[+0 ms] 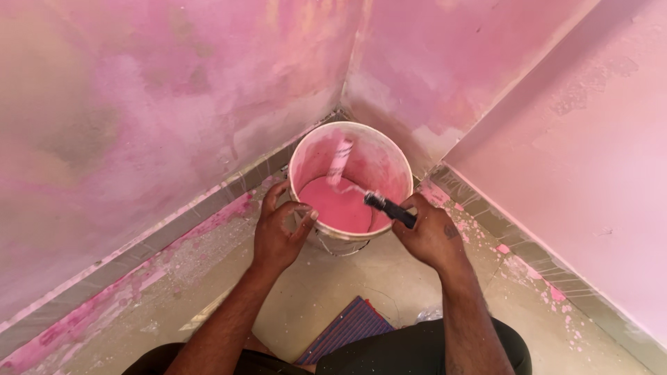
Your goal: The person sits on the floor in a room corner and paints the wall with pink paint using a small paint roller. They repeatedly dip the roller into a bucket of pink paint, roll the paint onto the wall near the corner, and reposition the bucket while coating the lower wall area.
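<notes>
Both hands are working the bucket [351, 182] in the floor corner: left hand [279, 232] fingers curling over its rim, right hand [429, 235] fingers closing on the roller [342, 161] handle, loading pink paint; next probably lifting it out without dripping.

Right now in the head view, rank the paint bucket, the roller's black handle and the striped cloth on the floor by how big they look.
1. Paint bucket, clearly the largest.
2. Striped cloth, though the person's legs partly hide it and it lies nearer the camera, so its true size is unsure.
3. Black handle, smallest, partly covered by the right hand.
</notes>
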